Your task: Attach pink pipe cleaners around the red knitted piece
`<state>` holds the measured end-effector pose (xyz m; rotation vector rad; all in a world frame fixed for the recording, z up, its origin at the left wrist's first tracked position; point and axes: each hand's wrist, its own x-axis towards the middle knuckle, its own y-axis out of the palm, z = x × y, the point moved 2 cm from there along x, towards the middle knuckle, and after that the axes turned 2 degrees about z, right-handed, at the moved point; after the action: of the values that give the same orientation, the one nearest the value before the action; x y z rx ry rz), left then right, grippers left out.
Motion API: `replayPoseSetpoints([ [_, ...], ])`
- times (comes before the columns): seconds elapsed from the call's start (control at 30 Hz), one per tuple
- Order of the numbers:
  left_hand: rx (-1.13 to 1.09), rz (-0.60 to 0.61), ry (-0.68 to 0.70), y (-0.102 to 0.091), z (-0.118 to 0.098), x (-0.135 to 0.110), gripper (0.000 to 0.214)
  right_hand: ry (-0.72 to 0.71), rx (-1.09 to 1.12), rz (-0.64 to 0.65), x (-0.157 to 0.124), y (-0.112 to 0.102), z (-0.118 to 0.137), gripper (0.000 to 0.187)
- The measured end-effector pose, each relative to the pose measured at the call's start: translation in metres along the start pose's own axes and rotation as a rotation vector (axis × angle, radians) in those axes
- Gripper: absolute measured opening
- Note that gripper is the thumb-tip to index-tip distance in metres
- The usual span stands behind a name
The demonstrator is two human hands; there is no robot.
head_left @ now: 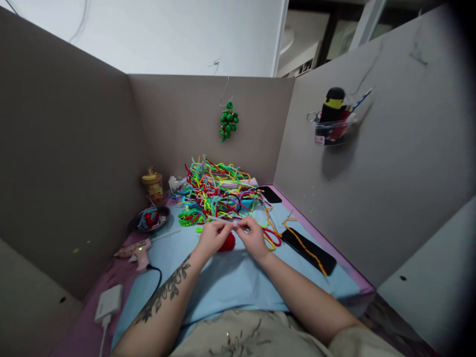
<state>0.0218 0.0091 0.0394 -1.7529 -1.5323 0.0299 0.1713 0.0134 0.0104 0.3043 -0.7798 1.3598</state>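
Between the fingertips of both my hands is a pale lilac pipe cleaner point(235, 224), its straight end sticking out to the upper left and a small bunched part in the middle. My left hand point(213, 238) is pinched on one side of it, and my right hand point(256, 237) pinches the other side. Just below the fingers a fuzzy red piece point(227, 243) lies on the blue cloth point(230, 277), partly covered by my left hand. Right of my right hand are red and yellow loops point(274, 239) that look like scissor handles. A green and red fuzzy figure point(190, 217) sits beyond my left hand.
A large heap of coloured pipe cleaners point(219, 188) fills the back. At left are a pink glue gun point(139, 252), a dark bowl point(167, 214), a cup point(152, 187) and a white power bank point(109, 302). An orange pipe cleaner point(309, 252) crosses a black phone point(327, 262). Grey panels enclose the table.
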Motion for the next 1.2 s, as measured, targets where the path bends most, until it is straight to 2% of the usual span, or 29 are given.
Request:
replayPoseSetpoints([
  [0.17, 0.082, -0.078, -0.025, 0.0, 0.005, 0.0, 0.049, -0.061, -0.057, -0.011, -0.001, 0.0, 0.008, 0.018],
  [0.43, -0.033, -0.097, -0.119, 0.001, 0.008, 0.002, 0.045, -0.12, -0.129, 0.039, -0.003, 0.003, 0.006, 0.013],
  [0.5, -0.017, -0.095, -0.124, 0.0, 0.01, 0.002, 0.043, -0.07, -0.075, 0.097, -0.003, 0.005, 0.003, 0.009],
  [0.63, 0.056, -0.054, -0.065, -0.005, 0.009, 0.003, 0.038, 0.059, 0.096, 0.269, 0.0, 0.009, -0.004, 0.021],
  [0.83, 0.127, 0.074, 0.033, -0.01, 0.005, 0.003, 0.031, 0.11, 0.227, 0.444, 0.002, 0.008, -0.004, 0.04],
  [0.9, 0.132, 0.081, 0.033, -0.01, 0.004, 0.003, 0.033, 0.141, 0.266, 0.437, 0.003, 0.006, -0.004, 0.039],
  [1.2, 0.037, 0.045, 0.049, -0.008, 0.0, 0.003, 0.027, 0.224, 0.42, 0.226, 0.009, 0.002, -0.009, 0.026],
])
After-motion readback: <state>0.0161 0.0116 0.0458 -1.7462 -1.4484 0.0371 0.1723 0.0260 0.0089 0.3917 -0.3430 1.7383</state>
